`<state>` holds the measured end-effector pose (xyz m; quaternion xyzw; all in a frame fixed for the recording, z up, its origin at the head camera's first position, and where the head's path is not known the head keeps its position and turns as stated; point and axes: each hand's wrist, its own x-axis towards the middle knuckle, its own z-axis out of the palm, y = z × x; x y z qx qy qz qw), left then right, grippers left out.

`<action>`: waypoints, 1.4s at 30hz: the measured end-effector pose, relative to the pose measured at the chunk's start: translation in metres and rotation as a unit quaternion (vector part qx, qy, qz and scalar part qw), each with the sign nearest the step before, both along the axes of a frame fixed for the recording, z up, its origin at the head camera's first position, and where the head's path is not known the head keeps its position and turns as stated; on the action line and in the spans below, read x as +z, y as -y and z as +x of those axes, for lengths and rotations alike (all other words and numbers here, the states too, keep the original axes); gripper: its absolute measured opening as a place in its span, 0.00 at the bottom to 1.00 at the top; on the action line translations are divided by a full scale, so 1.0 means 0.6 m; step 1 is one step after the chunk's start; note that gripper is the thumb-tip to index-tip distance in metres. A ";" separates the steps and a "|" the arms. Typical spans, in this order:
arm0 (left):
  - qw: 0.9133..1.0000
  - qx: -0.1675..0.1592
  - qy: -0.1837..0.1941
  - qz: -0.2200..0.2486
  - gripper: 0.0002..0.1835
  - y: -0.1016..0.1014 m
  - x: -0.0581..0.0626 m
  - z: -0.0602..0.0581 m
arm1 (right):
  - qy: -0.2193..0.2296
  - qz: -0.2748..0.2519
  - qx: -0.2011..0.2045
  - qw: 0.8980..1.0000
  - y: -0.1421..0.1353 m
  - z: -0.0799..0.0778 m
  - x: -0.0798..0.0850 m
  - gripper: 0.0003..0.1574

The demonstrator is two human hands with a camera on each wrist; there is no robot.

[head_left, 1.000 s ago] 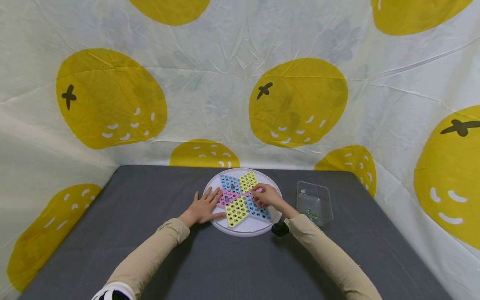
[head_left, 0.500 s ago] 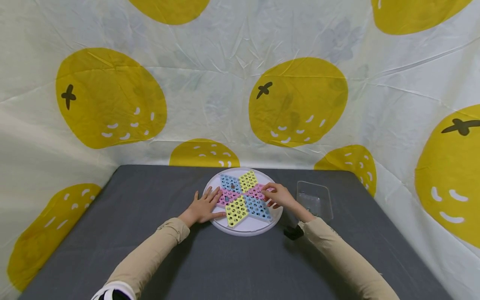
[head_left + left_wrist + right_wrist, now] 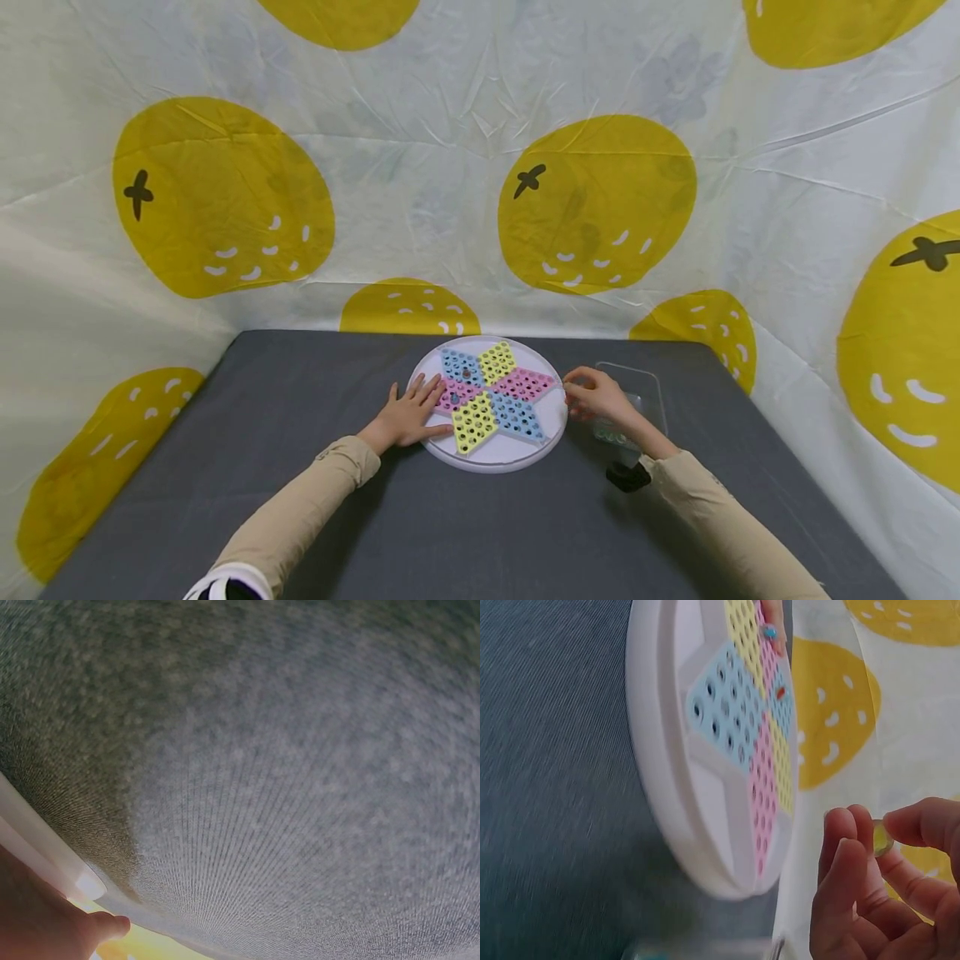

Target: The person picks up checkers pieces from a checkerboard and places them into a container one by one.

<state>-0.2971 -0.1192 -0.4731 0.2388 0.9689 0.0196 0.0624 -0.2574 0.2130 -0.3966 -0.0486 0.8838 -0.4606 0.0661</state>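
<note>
A round white Chinese checkers board (image 3: 495, 466) carries a star of yellow, pink and blue hole panels. My left hand (image 3: 405, 417) rests on its left side, fingers straight and spread over the rim. Just off the right rim, my right hand (image 3: 603, 402) pinches a clear yellow-green marble (image 3: 883, 838) between thumb and fingertips, plain in the right wrist view. On the board, a reddish marble (image 3: 781, 693) sits in the far blue panel and a blue marble (image 3: 769, 631) in the left pink panel. In the left wrist view, mostly cloth shows.
A clear plastic box (image 3: 662, 400) stands right of the board, partly hidden behind the right hand and forearm. Several greenish marbles (image 3: 611, 436) lie in it. Dark grey cloth (image 3: 480, 533) covers the table, and a lemon-print curtain (image 3: 420, 192) hangs behind.
My right hand has moved right, from over the board's right pink panel to beside the rim in front of the box. The left hand has stayed in place.
</note>
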 end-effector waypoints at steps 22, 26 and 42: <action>1.000 0.003 0.002 -0.006 0.47 0.001 0.004 0.000 | -0.031 0.058 -0.042 0.997 -0.110 0.010 -0.009 0.20; 1.000 -0.001 -0.001 -0.003 0.47 0.001 0.005 0.000 | -0.023 0.064 -0.046 0.997 -0.120 0.006 -0.011 0.21; 1.000 -0.001 -0.007 -0.005 0.47 0.001 0.002 0.002 | -0.008 0.083 -0.049 0.995 -0.135 0.003 -0.009 0.21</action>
